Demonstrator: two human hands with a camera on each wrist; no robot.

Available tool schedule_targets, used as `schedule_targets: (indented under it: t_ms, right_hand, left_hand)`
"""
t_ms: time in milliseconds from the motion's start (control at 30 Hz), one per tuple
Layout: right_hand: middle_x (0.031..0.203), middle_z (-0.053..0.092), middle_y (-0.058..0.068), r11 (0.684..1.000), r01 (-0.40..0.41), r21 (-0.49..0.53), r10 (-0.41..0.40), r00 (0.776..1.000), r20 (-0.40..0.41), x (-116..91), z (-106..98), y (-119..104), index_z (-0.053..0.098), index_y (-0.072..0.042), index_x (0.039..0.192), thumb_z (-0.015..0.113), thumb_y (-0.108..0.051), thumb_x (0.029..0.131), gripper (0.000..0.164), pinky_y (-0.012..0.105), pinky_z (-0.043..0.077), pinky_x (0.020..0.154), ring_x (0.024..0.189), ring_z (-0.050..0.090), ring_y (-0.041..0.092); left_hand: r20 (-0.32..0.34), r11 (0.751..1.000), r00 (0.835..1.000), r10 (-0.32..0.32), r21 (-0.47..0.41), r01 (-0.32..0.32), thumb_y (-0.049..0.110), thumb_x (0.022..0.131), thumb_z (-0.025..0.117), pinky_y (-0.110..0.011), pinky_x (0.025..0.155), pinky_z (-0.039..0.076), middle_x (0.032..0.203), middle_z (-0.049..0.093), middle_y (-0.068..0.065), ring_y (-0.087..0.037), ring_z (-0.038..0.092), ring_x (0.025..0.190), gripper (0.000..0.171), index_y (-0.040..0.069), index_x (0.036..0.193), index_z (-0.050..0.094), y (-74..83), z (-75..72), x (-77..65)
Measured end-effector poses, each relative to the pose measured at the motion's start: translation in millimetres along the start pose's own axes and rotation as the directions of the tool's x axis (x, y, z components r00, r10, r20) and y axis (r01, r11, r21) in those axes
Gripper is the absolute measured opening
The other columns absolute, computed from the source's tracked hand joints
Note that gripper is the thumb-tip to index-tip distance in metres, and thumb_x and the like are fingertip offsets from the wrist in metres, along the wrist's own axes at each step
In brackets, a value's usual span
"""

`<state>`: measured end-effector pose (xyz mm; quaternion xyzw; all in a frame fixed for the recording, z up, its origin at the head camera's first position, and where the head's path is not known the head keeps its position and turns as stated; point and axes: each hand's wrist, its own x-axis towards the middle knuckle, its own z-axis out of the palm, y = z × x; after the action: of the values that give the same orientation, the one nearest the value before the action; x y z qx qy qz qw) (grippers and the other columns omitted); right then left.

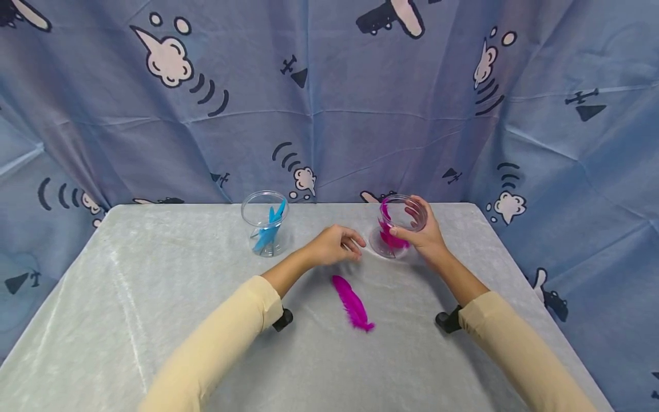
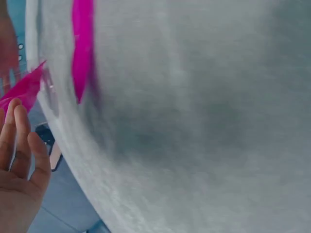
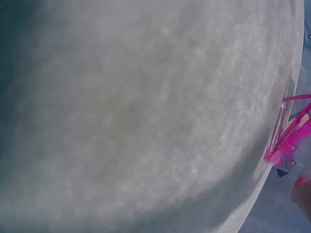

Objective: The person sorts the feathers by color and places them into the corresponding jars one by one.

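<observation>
Toward the back right of the table, my right hand (image 1: 431,237) grips a clear plastic jar (image 1: 374,246) round its side. Magenta feathers (image 1: 391,237) stand inside it; the right wrist view catches only their stems and fluff (image 3: 291,143) at its edge. Just left of that jar, my left hand (image 1: 336,246) hovers over the table with loosely bent fingers and nothing in them. A single magenta feather (image 1: 352,303) lies on the cloth below the left hand, also visible as a magenta strip (image 2: 83,48) in the left wrist view.
A second clear jar (image 1: 265,193) with blue feathers (image 1: 269,232) stands at the back, left of my left hand. Pale grey cloth covers the table (image 1: 170,297). Behind it hangs a blue patterned curtain (image 1: 340,68).
</observation>
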<state>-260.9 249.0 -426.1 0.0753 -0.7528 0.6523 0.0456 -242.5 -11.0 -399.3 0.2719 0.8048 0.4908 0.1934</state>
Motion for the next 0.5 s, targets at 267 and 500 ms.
schedule_targets:
  t_ms: [267, 500]
  right_hand:
    - [0.157, 0.030, 0.019, 1.000, -0.016, 0.011, 0.016, 1.000, 0.001, -1.0, -1.0, 1.1, 0.024, -0.011, 0.152, 0.076, 0.001, 0.085, 0.085, 0.056, 0.016, 0.119, 0.145, 0.025, 0.035]
    - [0.157, 0.029, 0.020, 1.000, -0.014, 0.007, 0.014, 1.000, 0.002, 0.1, 0.5, 1.3, 0.023, -0.009, 0.154, 0.076, 0.001, 0.085, 0.087, 0.056, 0.016, 0.119, 0.145, 0.025, 0.035]
  left_hand:
    - [0.065, 1.000, 0.998, -0.019, 0.008, 0.019, -0.005, 0.084, 0.075, -0.024, 0.076, 0.056, 0.094, 0.074, -0.013, -0.016, 0.071, 0.082, 0.032, -0.008, 0.114, 0.066, -15.5, 2.7, -12.1]
    - [0.079, 0.999, 0.996, -0.043, 0.030, 0.041, -0.004, 0.082, 0.077, -0.024, 0.078, 0.056, 0.092, 0.074, -0.011, -0.015, 0.070, 0.083, 0.033, -0.006, 0.113, 0.067, -26.8, 3.1, -21.0]
